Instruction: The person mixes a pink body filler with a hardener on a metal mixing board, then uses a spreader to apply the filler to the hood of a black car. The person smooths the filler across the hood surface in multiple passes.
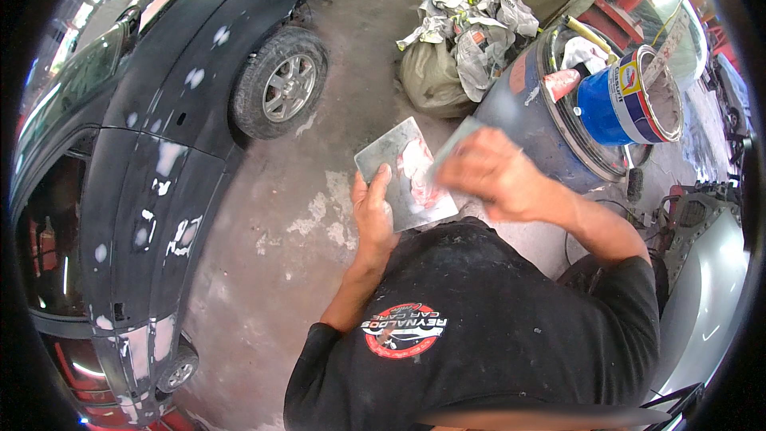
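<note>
My left hand point(373, 206) grips the edge of a flat grey mixing plate point(380, 158), with the thumb lying on top. A smear of pink body filler point(416, 169) covers the plate's middle and right side. My right hand point(496, 174), blurred by motion, is closed on a flat greyish spreader point(460, 139). The spreader's blade is close to the filler at the plate's right edge; whether it touches cannot be made out. Both hands are in front of my chest.
At left stands a dark car point(152, 112) with pale filler patches. Ahead, crumpled paper point(487, 44) fills a sack point(431, 80). A blue drum point(527, 124) carries an open blue can point(602, 108) at right. Silver car panels point(702, 287) stand at far right.
</note>
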The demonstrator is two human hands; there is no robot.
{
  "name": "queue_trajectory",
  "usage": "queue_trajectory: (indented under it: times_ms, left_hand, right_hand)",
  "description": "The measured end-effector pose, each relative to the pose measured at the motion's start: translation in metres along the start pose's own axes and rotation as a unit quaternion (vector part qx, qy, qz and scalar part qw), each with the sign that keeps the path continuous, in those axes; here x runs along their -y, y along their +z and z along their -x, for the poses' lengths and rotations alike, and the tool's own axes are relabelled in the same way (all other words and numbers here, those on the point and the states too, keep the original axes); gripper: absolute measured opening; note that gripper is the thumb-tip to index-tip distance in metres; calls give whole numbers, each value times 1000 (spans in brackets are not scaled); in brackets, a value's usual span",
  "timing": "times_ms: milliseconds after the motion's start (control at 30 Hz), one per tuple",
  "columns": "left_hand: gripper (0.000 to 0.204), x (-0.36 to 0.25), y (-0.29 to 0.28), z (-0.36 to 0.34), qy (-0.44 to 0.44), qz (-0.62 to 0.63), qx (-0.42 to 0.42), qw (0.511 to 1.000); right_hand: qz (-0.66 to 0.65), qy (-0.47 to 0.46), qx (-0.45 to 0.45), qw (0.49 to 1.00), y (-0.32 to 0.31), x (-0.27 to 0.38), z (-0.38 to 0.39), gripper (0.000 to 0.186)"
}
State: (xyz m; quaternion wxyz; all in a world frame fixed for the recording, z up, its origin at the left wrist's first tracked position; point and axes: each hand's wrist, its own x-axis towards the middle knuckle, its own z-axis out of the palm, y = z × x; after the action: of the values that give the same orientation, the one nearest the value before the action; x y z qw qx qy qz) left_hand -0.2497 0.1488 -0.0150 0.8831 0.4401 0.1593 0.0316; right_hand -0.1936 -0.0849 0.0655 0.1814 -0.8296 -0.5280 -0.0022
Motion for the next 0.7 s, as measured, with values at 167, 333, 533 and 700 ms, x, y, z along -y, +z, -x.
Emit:
queue_trajectory:
  times_ms: [167,333,533,700]
  left_hand:
    - [28,12,-2,-4,-10,-81,24,996]
    - [29,6,0,0,-10,-29,11,999]
    - [30,-11,0,-8,-133,103,-55,984]
    - [29,-27,-15,-7,-125,96,-29,987]
  right_hand:
    - [-66,-40,42,996,-17,4,-18,60]
    - [-139,-17,53,989,-19,3,-18,65]
    - [-137,-35,13,990,2,31,-20,75]
    - [90,-14,-45,995,38,7,8,70]
